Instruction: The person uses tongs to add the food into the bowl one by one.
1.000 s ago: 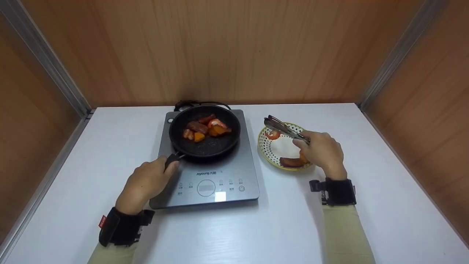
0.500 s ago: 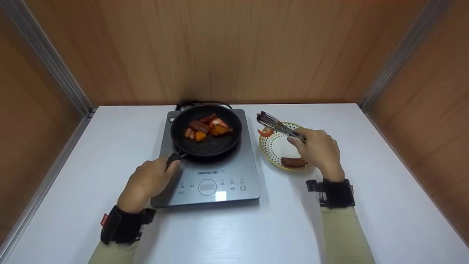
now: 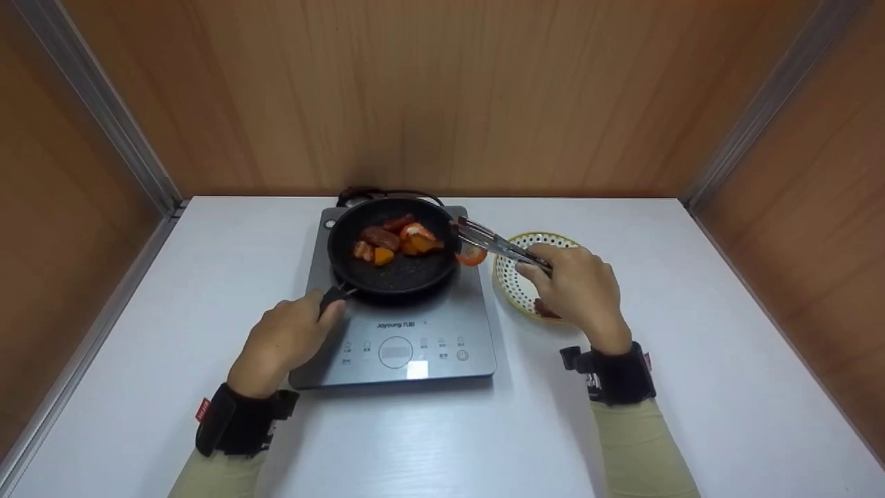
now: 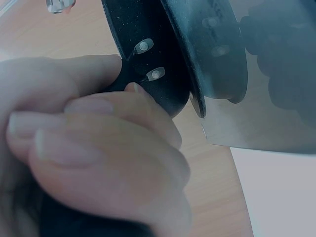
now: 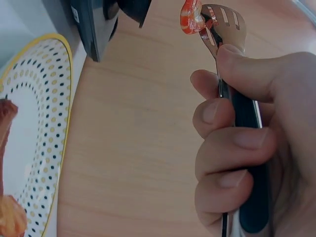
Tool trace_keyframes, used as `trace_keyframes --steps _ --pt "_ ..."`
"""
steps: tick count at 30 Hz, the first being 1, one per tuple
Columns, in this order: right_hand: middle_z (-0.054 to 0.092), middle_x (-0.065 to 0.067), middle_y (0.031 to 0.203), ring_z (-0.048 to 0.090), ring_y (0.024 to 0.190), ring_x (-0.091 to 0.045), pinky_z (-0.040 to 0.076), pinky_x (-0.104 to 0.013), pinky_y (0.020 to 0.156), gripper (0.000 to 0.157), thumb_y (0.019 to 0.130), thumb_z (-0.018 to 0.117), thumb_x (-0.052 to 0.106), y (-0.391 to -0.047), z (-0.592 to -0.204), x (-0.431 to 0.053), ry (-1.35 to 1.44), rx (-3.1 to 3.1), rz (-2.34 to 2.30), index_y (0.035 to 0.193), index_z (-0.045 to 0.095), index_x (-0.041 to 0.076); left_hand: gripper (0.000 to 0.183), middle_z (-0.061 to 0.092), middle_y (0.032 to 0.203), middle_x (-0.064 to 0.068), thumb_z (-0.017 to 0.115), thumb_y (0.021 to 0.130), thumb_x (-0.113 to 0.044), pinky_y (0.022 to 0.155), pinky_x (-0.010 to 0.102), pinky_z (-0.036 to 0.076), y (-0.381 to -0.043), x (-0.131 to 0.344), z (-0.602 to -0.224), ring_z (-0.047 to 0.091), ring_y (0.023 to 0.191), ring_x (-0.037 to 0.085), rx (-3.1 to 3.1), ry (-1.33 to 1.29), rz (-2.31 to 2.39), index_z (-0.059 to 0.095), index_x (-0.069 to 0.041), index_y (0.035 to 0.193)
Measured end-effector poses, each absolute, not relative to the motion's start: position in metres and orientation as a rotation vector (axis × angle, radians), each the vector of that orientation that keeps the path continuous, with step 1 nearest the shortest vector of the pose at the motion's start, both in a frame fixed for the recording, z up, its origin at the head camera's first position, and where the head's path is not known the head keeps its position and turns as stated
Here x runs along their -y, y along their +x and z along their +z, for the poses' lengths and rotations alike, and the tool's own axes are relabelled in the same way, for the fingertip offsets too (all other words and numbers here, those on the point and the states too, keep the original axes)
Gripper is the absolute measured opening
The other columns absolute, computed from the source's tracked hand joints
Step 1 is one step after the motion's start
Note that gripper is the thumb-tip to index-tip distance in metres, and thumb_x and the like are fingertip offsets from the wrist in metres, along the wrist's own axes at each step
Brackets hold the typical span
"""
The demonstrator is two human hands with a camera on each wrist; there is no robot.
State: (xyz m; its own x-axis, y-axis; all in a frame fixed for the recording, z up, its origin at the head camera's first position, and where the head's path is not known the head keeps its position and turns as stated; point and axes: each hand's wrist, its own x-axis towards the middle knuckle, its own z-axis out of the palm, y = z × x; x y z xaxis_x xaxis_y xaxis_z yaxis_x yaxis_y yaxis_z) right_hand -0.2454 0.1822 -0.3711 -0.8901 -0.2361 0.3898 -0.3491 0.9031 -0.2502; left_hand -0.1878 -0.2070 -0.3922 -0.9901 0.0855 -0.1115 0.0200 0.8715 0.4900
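Note:
In the head view my left hand [image 3: 287,342] grips the black handle [image 3: 334,297] of a frying pan [image 3: 390,278]. Brown meat-like pieces [image 3: 380,238], orange chunks [image 3: 384,256] and a shrimp [image 3: 417,231] lie inside the pan. My right hand [image 3: 579,290] holds metal tongs [image 3: 492,242] with dark grips. Pinched at their tip is a curled orange-red shrimp [image 3: 471,256], just beyond the pan's right rim. Beneath the right hand is a dotted plate [image 3: 510,285] with a yellow rim. A brown strip [image 3: 545,310] on the plate is partly hidden; the right wrist view also shows an orange piece [image 5: 11,217] there.
Under the pan stands a flat grey induction cooker [image 3: 442,366] with a touch panel. A black cable [image 3: 408,194] runs behind it. Wooden panels [image 3: 442,97] enclose the white table [image 3: 429,443] at the back and both sides.
My right hand has carried the tongs and the shrimp left, from over the plate to the pan's right rim. The left hand keeps its grip on the pan handle.

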Motion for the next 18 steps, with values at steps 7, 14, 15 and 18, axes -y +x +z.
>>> trace_keyframes --steps 7,14,15,18 --pt "0.060 0.004 0.073 0.056 0.069 -0.022 0.040 -0.041 0.056 0.018 0.100 0.074 0.041 -0.245 -0.367 -0.163 0.475 2.699 0.436 0.109 0.078 0.026 0.040 0.065 0.094 0.018 0.048 0.113 -0.042 0.067 0.045 0.046 -0.187 0.202 -0.392 0.060 0.081 0.031 -2.915 0.084 0.780 0.058 -0.004 0.110" --pt "0.068 -0.003 0.076 0.064 0.067 -0.028 0.046 -0.048 0.057 0.023 0.099 0.074 0.045 -0.259 -0.359 -0.130 0.591 2.711 0.290 0.096 0.074 0.022 0.039 0.063 0.088 0.015 0.046 0.114 -0.043 0.065 0.043 0.044 -0.187 0.204 -0.392 0.058 0.078 0.029 -2.905 0.081 0.768 0.057 -0.005 0.106" --pt "0.070 -0.004 0.078 0.065 0.068 -0.029 0.047 -0.049 0.057 0.024 0.099 0.074 0.045 -0.261 -0.359 -0.125 0.602 2.722 0.260 0.096 0.075 0.022 0.039 0.063 0.088 0.014 0.046 0.114 -0.042 0.064 0.042 0.044 -0.186 0.204 -0.391 0.058 0.077 0.029 -2.903 0.077 0.764 0.056 -0.006 0.105" --pt "0.074 -0.006 0.083 0.068 0.069 -0.030 0.050 -0.051 0.058 0.024 0.099 0.074 0.045 -0.269 -0.360 -0.113 0.635 2.755 0.168 0.101 0.078 0.022 0.041 0.063 0.089 0.014 0.046 0.114 -0.043 0.065 0.043 0.044 -0.186 0.204 -0.392 0.058 0.078 0.029 -2.898 0.076 0.770 0.057 -0.005 0.107"
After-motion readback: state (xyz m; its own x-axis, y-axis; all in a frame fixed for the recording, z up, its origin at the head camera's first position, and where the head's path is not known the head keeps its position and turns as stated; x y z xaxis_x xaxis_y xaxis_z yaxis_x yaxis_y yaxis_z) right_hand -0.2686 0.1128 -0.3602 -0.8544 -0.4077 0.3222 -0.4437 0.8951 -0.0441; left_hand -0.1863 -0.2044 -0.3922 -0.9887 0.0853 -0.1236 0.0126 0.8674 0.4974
